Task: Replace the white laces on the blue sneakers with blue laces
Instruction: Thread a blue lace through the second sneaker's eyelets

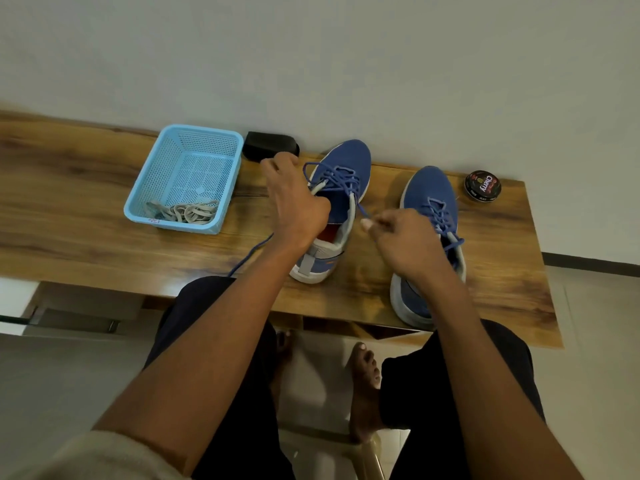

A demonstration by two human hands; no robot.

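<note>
Two blue sneakers stand on the wooden table (86, 209). The left sneaker (346, 161) has a blue lace (332, 174) threaded loosely through its eyelets. My left hand (294, 199) grips the sneaker's tongue and collar, fingers curled. My right hand (401, 237) pinches one end of that blue lace just right of the sneaker. The lace's other end (252, 251) trails off the table's front edge. The right sneaker (429, 202) is laced in blue, partly hidden by my right wrist. White laces (187, 213) lie in a light blue basket (138, 188).
A black brush (266, 143) lies behind the basket against the wall. A round tin of shoe polish (482, 186) sits at the far right of the table. My legs and bare feet are under the table's front edge.
</note>
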